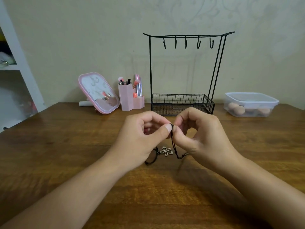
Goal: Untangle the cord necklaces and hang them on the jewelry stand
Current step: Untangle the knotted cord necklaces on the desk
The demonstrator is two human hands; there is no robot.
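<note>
Wooden table (66,154), jewelry stand (183,71) behind with hooks bare: I pinch the black cord (173,142) knot between left hand (142,138) and right hand (203,134), flower pendant (166,151) dangling below; I judge small picking pulls best, never tugging tight.

Cord (173,144) partly hidden by hands (knot unclear); shelf (14,66) cut off.
</note>
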